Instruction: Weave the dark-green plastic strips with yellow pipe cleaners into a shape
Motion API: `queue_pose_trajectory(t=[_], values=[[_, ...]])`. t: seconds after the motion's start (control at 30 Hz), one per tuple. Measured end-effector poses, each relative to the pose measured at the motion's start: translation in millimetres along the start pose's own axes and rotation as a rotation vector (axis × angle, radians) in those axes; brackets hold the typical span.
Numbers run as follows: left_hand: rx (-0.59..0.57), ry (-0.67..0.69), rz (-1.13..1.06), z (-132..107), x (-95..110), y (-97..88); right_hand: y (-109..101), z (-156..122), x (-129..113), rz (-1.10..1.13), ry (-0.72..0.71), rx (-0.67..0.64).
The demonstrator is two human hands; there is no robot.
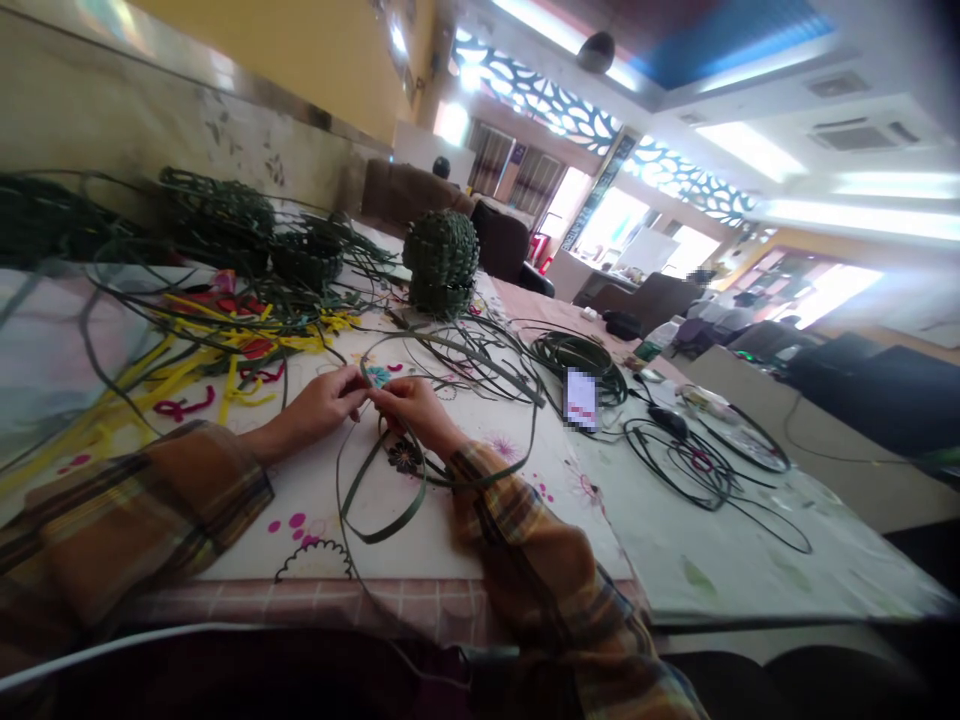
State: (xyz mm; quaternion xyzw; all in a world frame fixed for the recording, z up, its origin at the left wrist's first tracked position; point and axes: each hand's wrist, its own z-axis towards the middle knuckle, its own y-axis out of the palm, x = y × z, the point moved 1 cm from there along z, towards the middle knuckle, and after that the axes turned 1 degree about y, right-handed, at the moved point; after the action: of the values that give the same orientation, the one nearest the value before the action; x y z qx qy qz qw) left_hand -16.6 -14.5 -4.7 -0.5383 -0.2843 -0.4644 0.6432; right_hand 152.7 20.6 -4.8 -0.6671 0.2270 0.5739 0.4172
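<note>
the left fingers [349,386] and right fingers [395,396] meet, pinched together on a green strip [395,526].

We note a room bright at the back and dimmer toward us. Ceiling lights [750,152] and windows [622,215] burn out to white with a hazy bloom; glare marks the wall trim [221,68]. Against this the basket [441,262] reads nearly black, and the lap [225,670] sinks into shadow. We find only soft, faint shadows on the cloth [465,545]. Left hand [322,405] and right hand [420,405] are evenly lit, fine detail smeared where the fingers meet the strip [397,523]. We record wide-angle stretch, blurred side edges, a dark upper right corner and pixelation over a small pale object [581,390]
</note>
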Motion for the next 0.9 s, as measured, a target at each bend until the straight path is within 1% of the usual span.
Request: queue_pose_trajectory(t=[0.17,0.23,0.3,0.4,0.43,0.47,0.5,0.53,0.63,0.7,0.8,0.9], values=[[0.050,0.088,0.157,-0.4,2.9,-4.4,-1.6,-0.9,-1.1,-0.012,-0.020,0.022],[0.026,0.078,0.112,0.5,1.1,-5.0,-2.9,-2.0,-3.5,-0.018,-0.027,0.008],[-0.041,-0.023,-0.067,0.9,-1.6,-3.4,-4.9,-2.5,-6.4,-0.015,-0.066,-0.037],[-0.161,-0.238,-0.437,-1.0,-3.3,2.1,-8.8,-2.0,-9.3,0.030,-0.143,-0.126],[-0.176,-0.272,-0.515,-1.8,-2.7,3.6,-10.2,-1.5,-9.5,0.053,-0.156,-0.142],[-0.175,-0.272,-0.542,-2.4,-1.7,4.7,-11.5,-0.9,-9.2,0.075,-0.160,-0.151],[-0.160,-0.234,-0.514,-2.7,-0.3,5.1,-12.7,-0.3,-8.6,0.089,-0.154,-0.155],[-0.129,-0.165,-0.438,-2.7,1.3,4.8,-13.6,0.2,-7.8,0.099,-0.143,-0.154],[-0.013,0.125,-0.063,-2.2,5.5,1.4,-14.8,1.0,-5.8,0.126,-0.109,-0.150],[0.080,0.283,0.146,-2.4,6.6,-1.2,-14.4,0.7,-5.8,0.159,-0.100,-0.145],[0.173,0.419,0.325,-3.5,5.6,-3.1,-13.2,-0.6,-7.6,0.220,-0.092,-0.135],[0.176,0.507,0.434,-5.0,5.5,-2.4,-12.5,-2.0,-9.2,0.285,-0.108,-0.127]])
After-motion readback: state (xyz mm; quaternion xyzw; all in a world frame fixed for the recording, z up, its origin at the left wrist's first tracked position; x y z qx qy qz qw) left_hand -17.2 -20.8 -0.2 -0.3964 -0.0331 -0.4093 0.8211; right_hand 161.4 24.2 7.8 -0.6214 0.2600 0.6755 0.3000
